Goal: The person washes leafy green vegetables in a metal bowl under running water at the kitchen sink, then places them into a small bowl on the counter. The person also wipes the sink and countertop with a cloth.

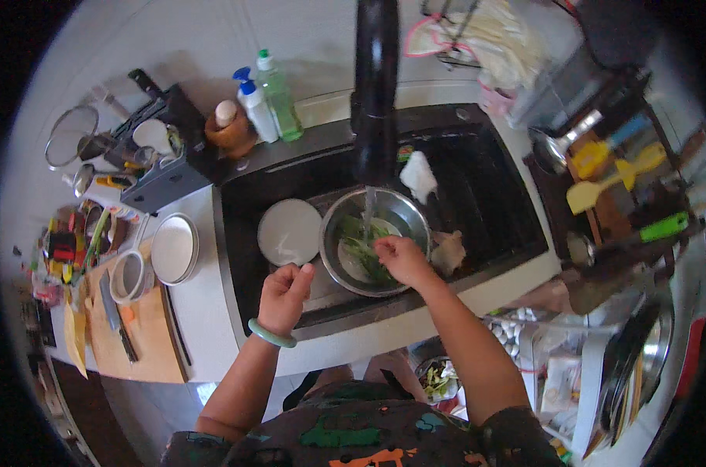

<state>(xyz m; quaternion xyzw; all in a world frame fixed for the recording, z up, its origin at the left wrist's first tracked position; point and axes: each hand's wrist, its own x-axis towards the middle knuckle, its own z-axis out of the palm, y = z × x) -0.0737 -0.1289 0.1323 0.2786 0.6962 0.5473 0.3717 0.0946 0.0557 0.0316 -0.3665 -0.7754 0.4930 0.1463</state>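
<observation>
A stainless steel bowl [329, 257] stands in the black sink [493, 198] under the tap [376, 87], and a stream of water [369, 207] runs into it. Green leafy vegetables [356, 239] lie in the bowl. My right hand [404, 260] is over the bowl's right part, fingers bent at the greens; whether they grip any is unclear. To the left of the bowl, my left hand [285, 298], with a pale green bangle [271, 334] at the wrist, is curled closed with nothing visible in it. Just above it a white round dish [290, 232] sits in the sink.
Left of the sink are stacked white bowls [173, 250], a strainer [127, 274] and a knife [110, 300] on a wooden cutting board [148, 333]. Behind stand a green soap bottle [283, 108] and a pump bottle [257, 111]. A white cloth [418, 177] lies right of the tap.
</observation>
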